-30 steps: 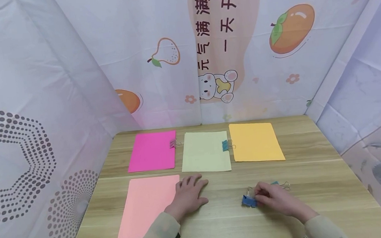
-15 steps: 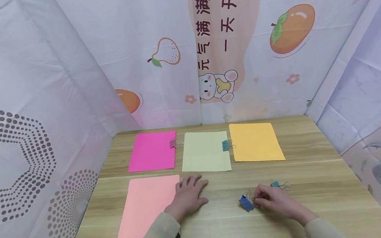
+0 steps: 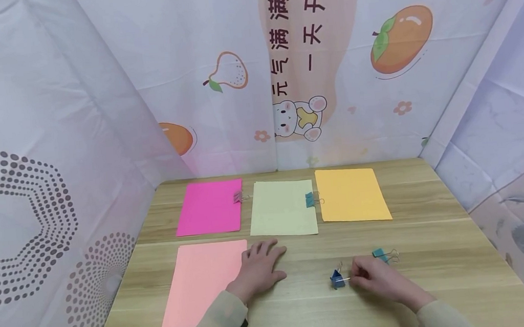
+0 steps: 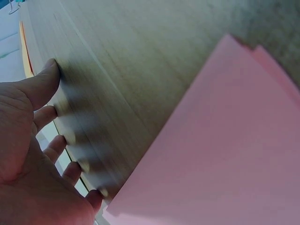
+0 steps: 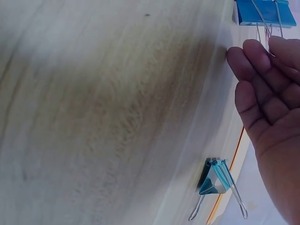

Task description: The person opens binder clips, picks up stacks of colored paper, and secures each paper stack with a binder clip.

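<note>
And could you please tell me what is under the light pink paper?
Beneath the light pink paper, a second pink sheet peeks out at one corner in the left wrist view. Anything else underneath is covered.

One worktop [image 3: 449, 251]; four binder clips: one blue clip [image 3: 338, 280], one mauve clip [image 3: 237, 197], one clamped teal clip [image 3: 309, 200], one loose teal clip [image 3: 380, 255]; four lots of paper: one magenta lot [image 3: 208, 209], one pale green lot [image 3: 281, 210], one orange lot [image 3: 351, 195], one pink lot [image 3: 199, 281], sheets in each uncountable; two hands: one left hand [image 3: 259, 268], one right hand [image 3: 376, 276].

The table [image 3: 452, 236] carries coloured papers [image 3: 282, 210] and a teal clip [image 3: 379, 254].
</note>
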`<state>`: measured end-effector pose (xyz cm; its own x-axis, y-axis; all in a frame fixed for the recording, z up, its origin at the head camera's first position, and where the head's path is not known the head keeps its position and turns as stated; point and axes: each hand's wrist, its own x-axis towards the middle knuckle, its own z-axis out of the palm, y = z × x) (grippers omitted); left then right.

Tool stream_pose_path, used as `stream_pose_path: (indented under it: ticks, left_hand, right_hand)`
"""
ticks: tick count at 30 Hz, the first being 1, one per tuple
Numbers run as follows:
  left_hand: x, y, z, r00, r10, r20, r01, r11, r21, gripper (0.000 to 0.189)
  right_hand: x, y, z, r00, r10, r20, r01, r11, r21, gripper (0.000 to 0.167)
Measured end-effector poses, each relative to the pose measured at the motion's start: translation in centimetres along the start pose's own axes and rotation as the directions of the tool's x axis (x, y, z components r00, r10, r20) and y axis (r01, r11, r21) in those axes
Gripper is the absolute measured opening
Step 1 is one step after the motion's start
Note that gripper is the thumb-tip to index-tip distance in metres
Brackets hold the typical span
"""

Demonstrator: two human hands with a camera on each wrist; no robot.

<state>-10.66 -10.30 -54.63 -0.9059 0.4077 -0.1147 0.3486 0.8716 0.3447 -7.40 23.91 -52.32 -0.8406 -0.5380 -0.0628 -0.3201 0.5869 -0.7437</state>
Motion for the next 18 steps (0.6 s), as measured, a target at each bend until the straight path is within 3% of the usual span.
stream_pose_path:
  ticks: [10,18]
  left_hand:
    - [-0.05,0.32,-0.85,1.0,0.003,0.027,-0.003,1.0,0.011,0.059]
    - [-0.07,0.19,-0.37,1.0,0.001,0.021,-0.001,1.0,-0.002,0.06]
  right_hand:
    - [0.02,0.12,0.26,1.0,-0.031,0.006,0.031,0.997,-0.065,0.02]
    - [-0.13,0.19,0.83,0.999,-0.043,0.015,0.044,0.988,-0.148,0.023]
